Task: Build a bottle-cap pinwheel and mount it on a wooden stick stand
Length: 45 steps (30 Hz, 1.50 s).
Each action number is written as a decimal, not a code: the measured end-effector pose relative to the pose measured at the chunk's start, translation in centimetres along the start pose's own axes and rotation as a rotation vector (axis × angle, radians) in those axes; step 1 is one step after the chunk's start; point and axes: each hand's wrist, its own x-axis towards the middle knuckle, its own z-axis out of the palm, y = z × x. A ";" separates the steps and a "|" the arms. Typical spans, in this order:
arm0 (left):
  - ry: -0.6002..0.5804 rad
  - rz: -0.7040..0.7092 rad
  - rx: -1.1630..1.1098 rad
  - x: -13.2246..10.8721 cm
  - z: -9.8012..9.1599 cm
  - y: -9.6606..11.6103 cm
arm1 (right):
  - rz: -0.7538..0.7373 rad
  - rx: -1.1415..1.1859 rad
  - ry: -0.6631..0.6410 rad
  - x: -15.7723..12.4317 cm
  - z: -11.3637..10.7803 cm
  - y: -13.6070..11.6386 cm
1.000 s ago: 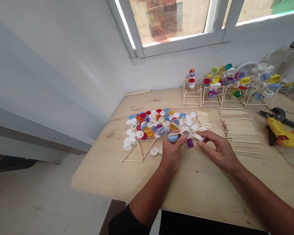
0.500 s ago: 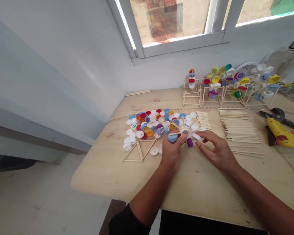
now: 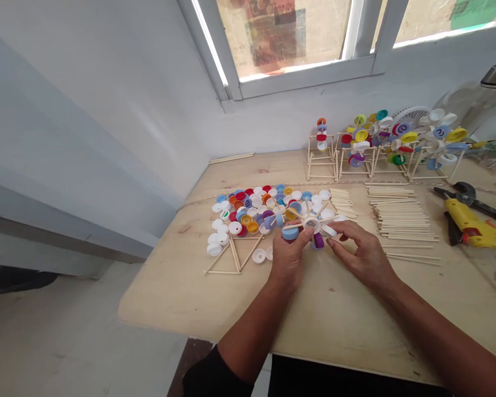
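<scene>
My left hand (image 3: 290, 255) is closed round a small wheel built of bottle caps and wooden sticks, its thumb against the white hub cap (image 3: 312, 224). Sticks spread out from the hub like spokes. Some carry caps: a light blue cap (image 3: 290, 234), a purple cap (image 3: 318, 241) and a white cap (image 3: 328, 230) among them. My right hand (image 3: 361, 251) has its thumb and fingers closed at the white cap on the wheel's right side. Behind and left of the wheel lies a pile of loose bottle caps (image 3: 253, 212) in many colours.
Stick frames (image 3: 233, 256) lie at the left. Loose sticks (image 3: 405, 218) are stacked on the right, near a yellow glue gun (image 3: 475, 220) and black-handled pliers (image 3: 485, 207). Finished cap wheels (image 3: 400, 140) on stick stands line the wall, with a white fan (image 3: 413, 114) behind.
The camera view has shifted slightly, moving the scene a little to the left. Both hands keep nearly the same hold on the wheel, and the white cap at its right is tilted slightly differently.
</scene>
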 end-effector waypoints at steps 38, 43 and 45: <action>-0.004 -0.010 -0.009 -0.2 0.1 -0.2 | -0.158 -0.192 0.139 -0.2 0.8 0.0; -0.005 -0.021 -0.007 -0.2 0.1 -0.2 | -0.183 -0.211 0.120 -0.2 0.6 0.2; -0.008 -0.022 -0.002 -0.2 0.0 -0.3 | -0.190 -0.217 0.117 -0.2 0.6 0.1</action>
